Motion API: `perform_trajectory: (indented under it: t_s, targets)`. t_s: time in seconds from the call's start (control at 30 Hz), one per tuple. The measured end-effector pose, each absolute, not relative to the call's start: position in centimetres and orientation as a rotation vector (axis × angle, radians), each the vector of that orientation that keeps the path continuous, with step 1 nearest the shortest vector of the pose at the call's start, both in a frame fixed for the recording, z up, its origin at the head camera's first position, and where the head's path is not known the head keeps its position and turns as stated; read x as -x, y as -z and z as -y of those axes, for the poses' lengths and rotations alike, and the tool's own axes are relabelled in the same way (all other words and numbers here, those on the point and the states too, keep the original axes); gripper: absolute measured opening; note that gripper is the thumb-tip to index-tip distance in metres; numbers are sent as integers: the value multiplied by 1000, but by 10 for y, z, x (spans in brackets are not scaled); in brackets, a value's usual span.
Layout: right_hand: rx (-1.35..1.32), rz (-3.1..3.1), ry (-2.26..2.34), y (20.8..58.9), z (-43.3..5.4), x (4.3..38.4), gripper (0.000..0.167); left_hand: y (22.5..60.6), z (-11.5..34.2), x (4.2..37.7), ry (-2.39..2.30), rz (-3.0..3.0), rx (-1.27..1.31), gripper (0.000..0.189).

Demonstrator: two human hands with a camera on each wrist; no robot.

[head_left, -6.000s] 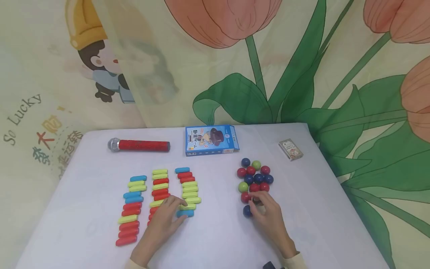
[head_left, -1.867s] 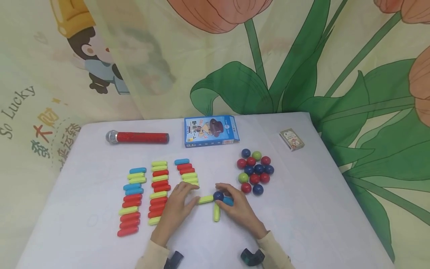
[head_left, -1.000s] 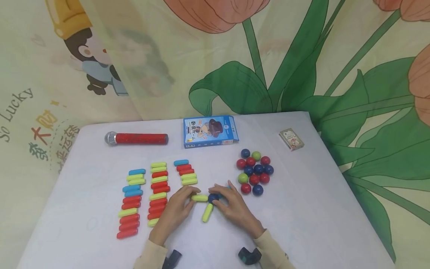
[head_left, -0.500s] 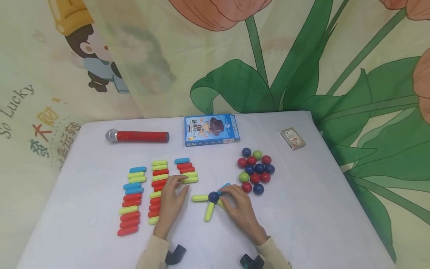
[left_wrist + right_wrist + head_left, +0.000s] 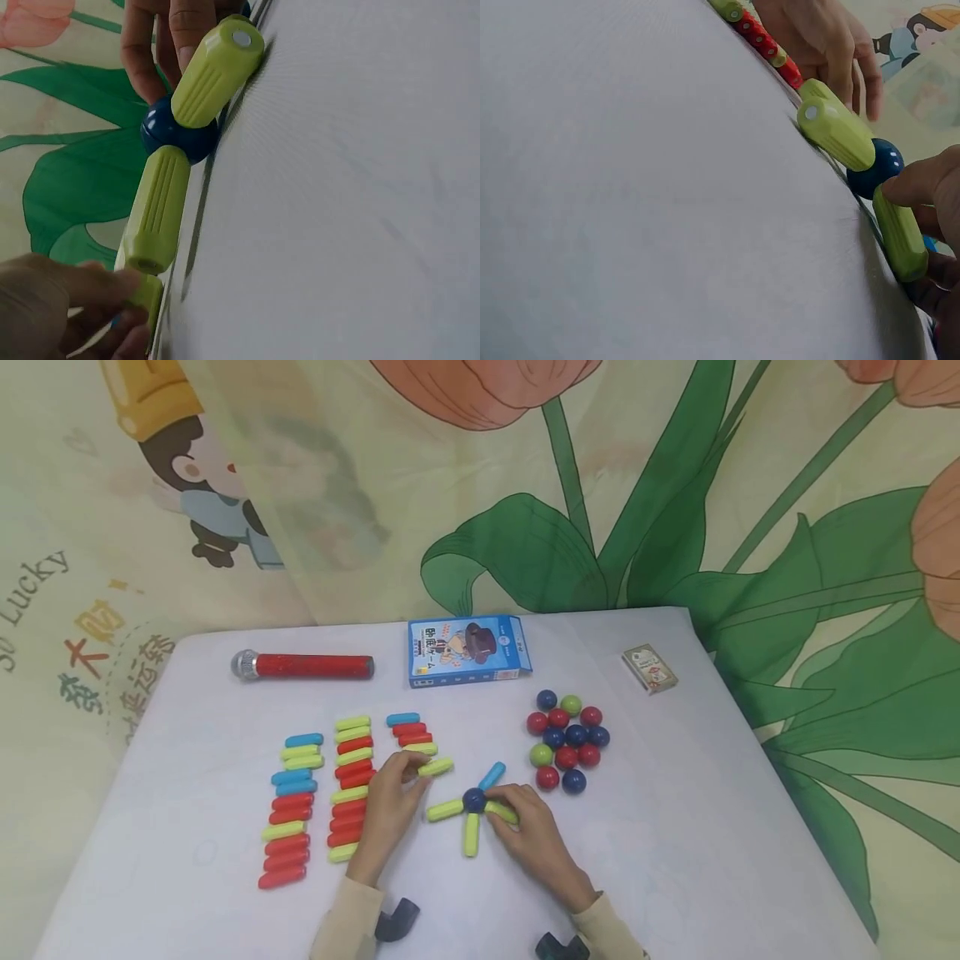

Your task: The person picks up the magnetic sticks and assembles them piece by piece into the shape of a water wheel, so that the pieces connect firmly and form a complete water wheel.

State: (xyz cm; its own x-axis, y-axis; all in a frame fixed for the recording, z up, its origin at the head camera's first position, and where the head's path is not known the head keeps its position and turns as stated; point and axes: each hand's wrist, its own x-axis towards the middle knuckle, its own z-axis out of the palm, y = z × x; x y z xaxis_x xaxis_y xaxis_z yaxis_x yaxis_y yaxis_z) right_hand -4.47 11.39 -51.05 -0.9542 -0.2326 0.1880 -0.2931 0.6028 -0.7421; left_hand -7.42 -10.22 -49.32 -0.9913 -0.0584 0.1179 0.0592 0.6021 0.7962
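Observation:
In the head view, my left hand [image 5: 393, 797] pinches a yellow-green magnetic rod [image 5: 436, 767] by one end, just below the third column of rods. At the middle of the table a dark blue ball [image 5: 474, 800] has several rods around it: a blue rod [image 5: 492, 775] towards the back and yellow-green ones on the left, front and right. My right hand [image 5: 532, 835] holds the right-hand yellow-green rod [image 5: 501, 812] between thumb and fingers, close against the ball. A silver disc shows on the end of the front rod [image 5: 217, 71] in the left wrist view.
Columns of red, yellow-green and blue rods [image 5: 285, 831] lie on the left. Several red, blue and green balls [image 5: 576, 735] are grouped on the right. Along the back are a red microphone [image 5: 315, 667], a blue box [image 5: 468, 650] and a small card box [image 5: 649, 668].
A ball came from the group and rods from the third column, now joined at the middle. In the last half second my left hand drew another yellow-green rod out of that column.

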Motion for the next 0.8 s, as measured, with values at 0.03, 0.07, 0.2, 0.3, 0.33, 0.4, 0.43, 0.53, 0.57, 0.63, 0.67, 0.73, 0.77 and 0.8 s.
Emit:
perform_trajectory:
  t_s: [0.03, 0.07, 0.2, 0.3, 0.33, 0.4, 0.43, 0.53, 0.57, 0.63, 0.67, 0.73, 0.77, 0.8]
  targets:
    - [-448, 2758, -1273, 510, -114, 45, 32, 492, 103, 72, 1363, 2702, 35, 30]
    - [-445, 2765, -1257, 510, -114, 46, 31, 490, 105, 69, 1379, 2714, 64, 31]
    - [-444, 2794, -1196, 509, -115, 50, 30, 488, 112, 59, 1417, 2755, 133, 33]
    - [-458, 2809, -1187, 508, -116, 52, 31, 489, 115, 55, 1440, 2783, 149, 34]
    - [-465, 2810, -1188, 508, -116, 52, 31, 490, 115, 54, 1444, 2790, 167, 34]
    - [-476, 2814, -1198, 508, -116, 53, 32, 490, 114, 54, 1465, 2797, 218, 33]
    - [-482, 2813, -1203, 508, -115, 53, 32, 490, 113, 54, 1472, 2798, 239, 33]
    - [-497, 2802, -1200, 508, -115, 53, 33, 489, 111, 54, 1484, 2794, 261, 34]
    - [-497, 2788, -1194, 508, -115, 53, 34, 489, 111, 54, 1490, 2794, 257, 34]
    - [-499, 2741, -1169, 507, -115, 52, 34, 489, 111, 53, 1497, 2800, 241, 35]
    - [-500, 2711, -1161, 507, -115, 51, 33, 488, 111, 53, 1504, 2805, 236, 35]
    - [-522, 2641, -1135, 507, -114, 49, 32, 487, 112, 52, 1524, 2820, 233, 34]
    - [-537, 2611, -1111, 506, -113, 48, 31, 487, 112, 52, 1532, 2833, 233, 33]
    - [-557, 2581, -1091, 506, -112, 47, 30, 486, 113, 52, 1543, 2849, 237, 31]
